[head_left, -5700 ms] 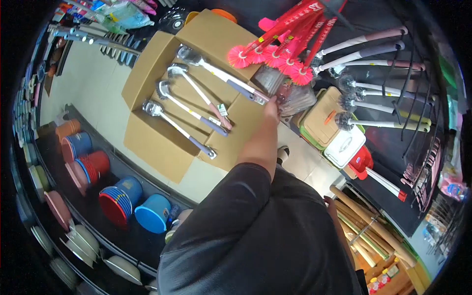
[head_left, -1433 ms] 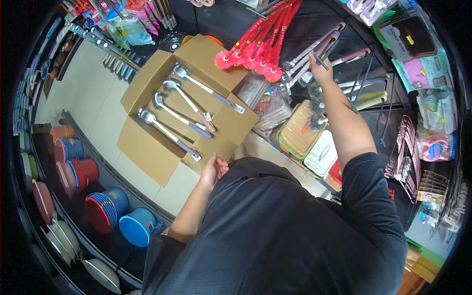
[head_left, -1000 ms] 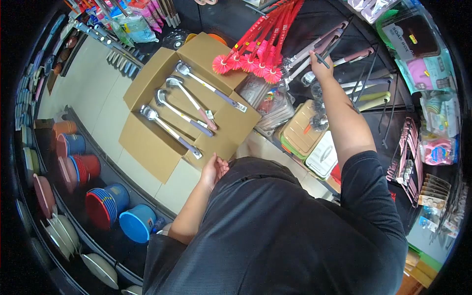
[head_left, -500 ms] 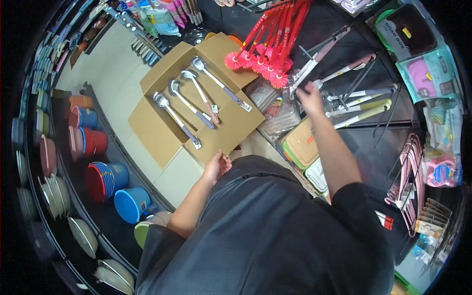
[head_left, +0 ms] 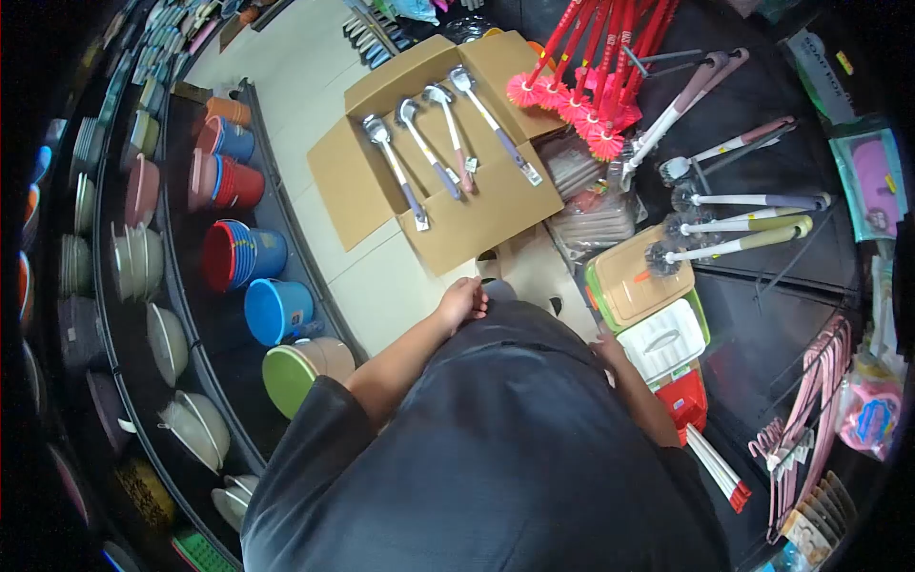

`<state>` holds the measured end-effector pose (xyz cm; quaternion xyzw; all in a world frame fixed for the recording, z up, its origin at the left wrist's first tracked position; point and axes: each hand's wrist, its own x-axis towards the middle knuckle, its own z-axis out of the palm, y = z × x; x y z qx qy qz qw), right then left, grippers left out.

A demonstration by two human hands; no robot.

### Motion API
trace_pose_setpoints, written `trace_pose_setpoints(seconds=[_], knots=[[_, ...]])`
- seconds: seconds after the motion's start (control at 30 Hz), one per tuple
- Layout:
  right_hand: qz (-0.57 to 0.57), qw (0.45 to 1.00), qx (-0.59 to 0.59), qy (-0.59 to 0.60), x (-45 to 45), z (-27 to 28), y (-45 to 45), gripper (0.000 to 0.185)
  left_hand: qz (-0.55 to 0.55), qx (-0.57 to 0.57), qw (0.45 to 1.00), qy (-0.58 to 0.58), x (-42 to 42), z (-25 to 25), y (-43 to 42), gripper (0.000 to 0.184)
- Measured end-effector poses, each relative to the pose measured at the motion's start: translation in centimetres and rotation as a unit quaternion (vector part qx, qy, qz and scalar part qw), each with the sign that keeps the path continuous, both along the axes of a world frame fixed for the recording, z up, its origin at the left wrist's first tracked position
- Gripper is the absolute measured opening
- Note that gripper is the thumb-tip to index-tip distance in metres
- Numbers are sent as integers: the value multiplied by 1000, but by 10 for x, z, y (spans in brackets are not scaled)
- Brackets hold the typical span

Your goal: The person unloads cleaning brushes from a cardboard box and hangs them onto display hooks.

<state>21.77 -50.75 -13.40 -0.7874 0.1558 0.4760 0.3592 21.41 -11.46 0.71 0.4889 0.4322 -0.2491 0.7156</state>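
Observation:
My left hand (head_left: 464, 303) is at my waist, its fingers curled in, with nothing seen in it. My right hand (head_left: 607, 345) hangs low at my right side, its fingers mostly hidden against my dark shirt. In front of me is an open cardboard box (head_left: 448, 227) with several long-handled brushes lying side by side on it, among them a purple-ended brush (head_left: 496, 129). More brushes hang on rack hooks to the right, including a green-ended brush (head_left: 739, 243). Nearest my right hand are a tan lidded container (head_left: 643, 272) and a white-lidded container (head_left: 660, 336).
Red-handled brushes with pink bristles (head_left: 605, 86) hang behind the box's right side. Shelves on the left hold stacked buckets, such as a blue bucket (head_left: 276, 310), and basins. Pink hangers (head_left: 805, 410) hang at the lower right. Pale floor tiles (head_left: 367, 286) show beside the box.
My right hand has come down from the hanging brushes to my side. My left hand stays curled near my waist. The view has shifted, so the box appears farther right and higher.

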Motion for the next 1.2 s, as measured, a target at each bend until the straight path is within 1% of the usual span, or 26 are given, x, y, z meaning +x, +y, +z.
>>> trace_pose_setpoints(seconds=[0.03,0.07,0.13,0.17,0.2,0.23,0.3,0.33,0.37,0.43,0.47,0.5,0.57,0.6,0.67,0.7,0.73,0.77,0.8,0.87,0.9,0.97,1.03,1.1,1.13,1.2], knots=[[-17,1000,-25,5,-5,-1,-5,50,1,4,1000,2,-1,0,1,27],[-1,1000,-22,4,-3,11,-6,48,9,16,1000,0,-1,0,2,27],[-20,1000,-17,11,-7,-9,-14,49,16,27,999,-6,2,-12,12,28],[-39,999,-15,21,-9,-20,-20,50,8,46,999,-11,1,-30,21,26],[-14,999,-12,26,-7,-24,-23,50,-1,63,998,-15,-1,-48,31,25],[-17,999,-16,28,-7,-23,-20,50,-3,59,998,-14,-2,-61,41,25],[-91,995,47,2,0,-6,-11,49,-8,107,993,44,-3,-88,66,29],[-104,995,4,-4,5,27,11,16,-36,77,994,64,-9,-114,89,40],[-109,994,0,-9,4,29,22,16,-40,73,995,60,-7,-113,105,40],[-172,985,-9,-12,2,33,39,20,13,47,993,105,1,-104,132,47],[-159,987,-1,23,2,33,45,28,15,34,994,101,7,-99,146,50],[-162,987,-8,23,1,42,59,28,25,21,995,94,13,-101,163,51],[-88,995,-3,-47,-6,55,88,41,23,18,997,66,25,-110,194,54],[-94,995,-10,-44,-7,58,99,41,16,12,997,69,29,-115,205,54],[-65,996,-5,-55,-13,63,118,42,55,-2,995,78,45,-127,223,56],[-54,997,-5,-60,-15,75,131,42,35,-11,996,82,52,-137,230,56],[-85,995,-39,-20,-16,88,142,42,62,-29,994,82,57,-147,235,52],[-108,993,-56,-15,-22,90,147,42,86,-50,991,85,62,-155,235,48],[-99,993,-60,-11,-29,92,148,43,92,-74,990,81,70,-148,234,42],[-76,994,-78,-14,-41,101,149,43,109,-135,981,90,79,-182,235,33],[-92,992,-86,-13,-46,107,151,43,117,-161,975,100,84,-190,234,30],[-97,986,-133,0,-54,119,157,43,108,-149,976,119,94,-199,230,29],[-123,983,-138,2,-64,132,164,42,103,-136,976,138,100,-201,226,28],[-156,977,-148,14,-74,140,171,43,171,-123,967,141,103,-217,227,23],[-165,975,-147,18,-79,142,174,42,156,-147,966,143,103,-225,232,23],[-159,976,-149,9,-85,148,182,42,150,-140,967,150,110,-211,233,25]])
